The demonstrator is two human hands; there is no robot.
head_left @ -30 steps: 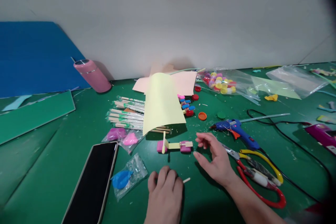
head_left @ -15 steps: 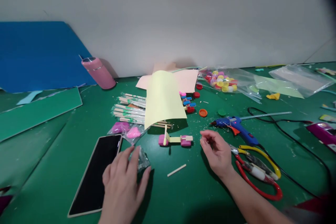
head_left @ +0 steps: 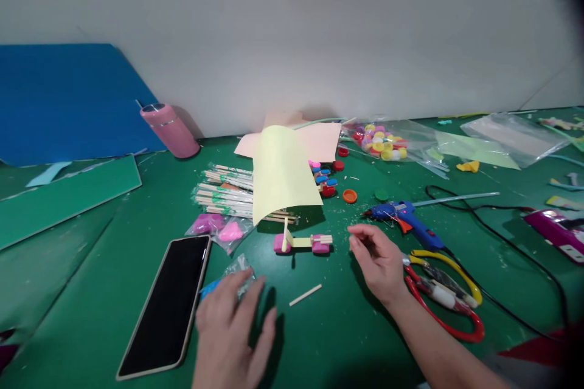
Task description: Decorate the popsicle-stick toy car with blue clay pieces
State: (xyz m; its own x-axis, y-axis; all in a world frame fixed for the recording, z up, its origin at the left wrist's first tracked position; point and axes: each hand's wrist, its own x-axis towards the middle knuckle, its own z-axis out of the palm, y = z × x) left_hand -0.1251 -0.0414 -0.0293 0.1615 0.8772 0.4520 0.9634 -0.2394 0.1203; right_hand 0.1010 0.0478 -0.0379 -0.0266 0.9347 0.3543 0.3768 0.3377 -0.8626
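Observation:
My left hand [head_left: 232, 328] is over the near table, fingers spread and slightly blurred. Beneath and just beyond its fingertips lies a clear plastic bag [head_left: 241, 266] with something blue [head_left: 210, 287] showing at its left side. My right hand [head_left: 375, 262] rests at the right, fingers curled and thumb close to the index finger; anything held there is too small or hidden to make out. Between the hands sits a small model [head_left: 301, 242] with pink blocks at both ends, a pale yellow strip and short sticks. A loose short wooden stick [head_left: 305, 295] lies in front of it.
A phone [head_left: 166, 310] lies left. Behind are wrapped sticks [head_left: 223, 194], yellow paper [head_left: 285, 176] and bagged colourful caps [head_left: 381, 141]. A blue glue gun [head_left: 406, 219] and red- and yellow-handled pliers [head_left: 444, 298] lie right, with a black cord [head_left: 511, 252]. A pink bottle [head_left: 171, 130] stands back left.
My left hand has shifted right and nearer to me, off the clear bag, and the blue content now shows. My right hand has hardly moved. The view has shifted slightly.

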